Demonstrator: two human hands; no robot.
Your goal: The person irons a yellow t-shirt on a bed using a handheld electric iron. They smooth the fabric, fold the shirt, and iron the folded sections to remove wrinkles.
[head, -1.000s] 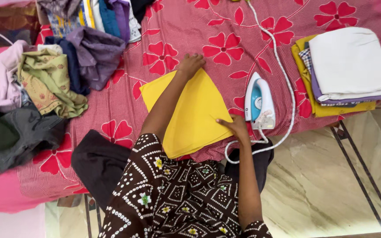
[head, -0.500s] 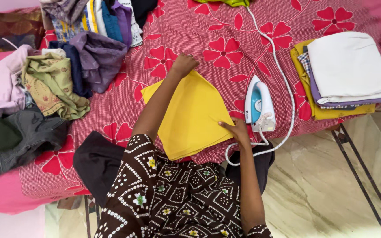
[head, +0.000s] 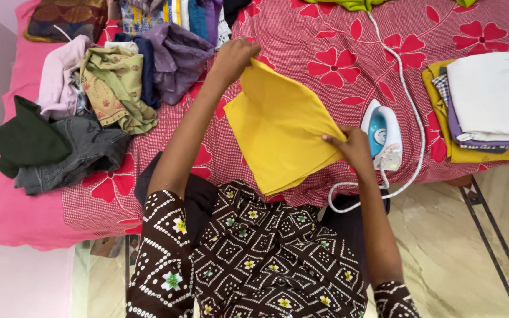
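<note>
Since the frame a second back: the yellow cloth (head: 281,126) has come up off the bed, far corner lifted and the piece now slanted between both hands. It was lying flat with palms pressing it. Camera has also shifted, so the whole scene sits further right.

Head view, the only one:
- Left hand (head: 234,57) grip closed, pinching the cloth's top corner, raised over the bedsheet (head: 325,41).
- Right hand (head: 353,147) grip closed on the cloth's right edge, just beside the iron (head: 382,134).
- Cloth is already folded into a flat multi-layer panel, layers showing at the lower edge. It hangs between the hands, lower part near the person's lap.
- Iron rests on the bed, white cord (head: 405,94) looping off the edge; neither hand is on it.
- Stack of folded clothes (head: 490,106) at right, near the iron: white on top, purple, checked and yellow below.
- Crumpled clothes pile (head: 107,88) at left, well apart from the cloth.

My read on progress: several pieces done and stacked, this one pressed and mostly folded, a sizeable heap left.
</note>
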